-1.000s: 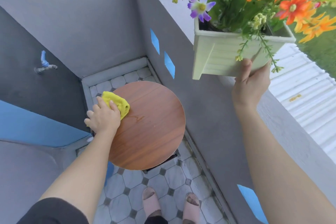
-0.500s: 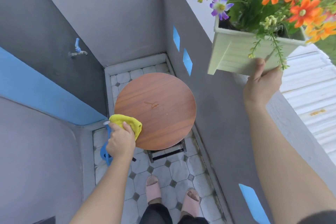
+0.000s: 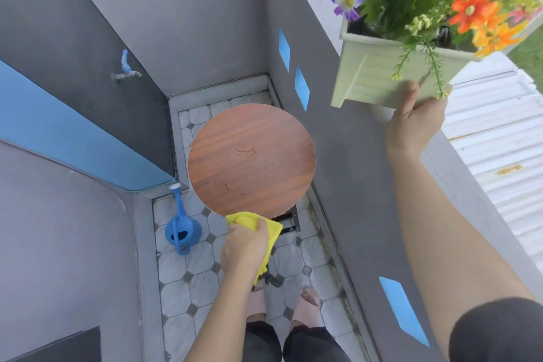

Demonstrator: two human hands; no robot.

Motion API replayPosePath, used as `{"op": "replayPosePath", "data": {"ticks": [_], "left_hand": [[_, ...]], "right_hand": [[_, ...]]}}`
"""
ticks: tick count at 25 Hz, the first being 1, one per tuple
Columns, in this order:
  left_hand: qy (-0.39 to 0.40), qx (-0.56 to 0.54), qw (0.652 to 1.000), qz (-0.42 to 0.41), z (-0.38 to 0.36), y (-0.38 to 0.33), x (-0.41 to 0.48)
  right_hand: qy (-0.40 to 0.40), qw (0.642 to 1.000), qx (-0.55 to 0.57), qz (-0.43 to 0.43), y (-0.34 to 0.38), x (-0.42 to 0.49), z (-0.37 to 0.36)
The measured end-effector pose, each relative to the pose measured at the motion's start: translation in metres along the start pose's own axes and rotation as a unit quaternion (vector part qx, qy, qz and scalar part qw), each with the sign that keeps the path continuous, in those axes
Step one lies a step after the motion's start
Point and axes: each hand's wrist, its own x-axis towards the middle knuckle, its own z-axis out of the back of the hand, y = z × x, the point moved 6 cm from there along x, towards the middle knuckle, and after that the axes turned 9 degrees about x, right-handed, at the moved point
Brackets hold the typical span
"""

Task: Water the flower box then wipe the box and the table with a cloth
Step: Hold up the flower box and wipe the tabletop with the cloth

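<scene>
**tilefan:** On the tiled balcony floor, ok, where's everything sitting right now?

**potted_pat:** Round wooden table (image 3: pixel 251 160) is dead center in the corner between the grey walls. Its top has a few small wet-looking marks near the middle and toward the near side. The left hand (image 3: pixel 245 247) is bunched tight around a yellow cloth (image 3: pixel 254 222), right at the table's near edge. Can't really tell if the cloth is pressing on the top or just hanging past the rim.

**tilefan:** And the flower box?

**potted_pat:** Up in the air, upper right. The right hand (image 3: pixel 417 123) is cupped under the pale flower box (image 3: pixel 379 76), thumb up against the front wall, fingers gripping the bottom. Box is tilted a bit and well apart from the table. Orange, pink and purple flowers (image 3: pixel 467 9) spill over the top.

**tilefan:** Anything else down there?

**potted_pat:** Blue watering can (image 3: pixel 182 226) on the floor tiles left of the table, spout pointing up toward the wall. Tap (image 3: pixel 126 70) on the dark wall above it.
</scene>
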Motion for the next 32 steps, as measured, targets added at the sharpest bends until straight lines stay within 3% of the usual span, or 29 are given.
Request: {"op": "replayPosePath", "data": {"ticks": [4,11,14,16,18,21,24,26,28,32], "left_hand": [[0.029,0.047,0.998,-0.021,0.012,0.002,0.009],[-0.126,-0.024,0.985,0.112,0.084,0.091,0.051],[-0.166,-0.076,0.980,0.074,0.115,0.088,0.065],[-0.172,-0.128,0.977,0.002,0.126,0.064,0.067],[-0.122,-0.271,0.953,-0.063,0.122,0.032,0.062],[0.045,-0.406,0.907,-0.099,0.090,-0.020,0.056],[0.193,-0.403,0.887,-0.117,0.057,-0.065,0.049],[0.232,-0.305,0.916,-0.120,0.043,-0.076,0.047],[0.240,-0.275,0.923,-0.121,0.036,-0.080,0.047],[0.320,-0.342,0.868,-0.166,0.030,-0.098,0.038]], "right_hand": [[0.000,1.000,-0.002,0.012,0.000,0.001,-0.001],[-0.004,1.000,-0.001,0.011,-0.006,0.003,-0.003],[-0.009,1.000,-0.023,0.017,-0.006,0.003,-0.002],[-0.007,0.999,-0.030,0.012,-0.008,0.002,-0.002],[-0.003,1.000,-0.022,-0.004,-0.008,0.002,-0.003],[-0.005,1.000,-0.016,-0.008,-0.005,0.001,-0.003],[-0.010,1.000,-0.017,0.000,-0.005,0.000,-0.003],[-0.014,1.000,-0.015,-0.004,-0.011,0.002,-0.003],[-0.012,1.000,-0.009,-0.002,-0.013,0.003,-0.004],[-0.009,1.000,-0.014,0.007,-0.015,0.005,-0.007]]}}
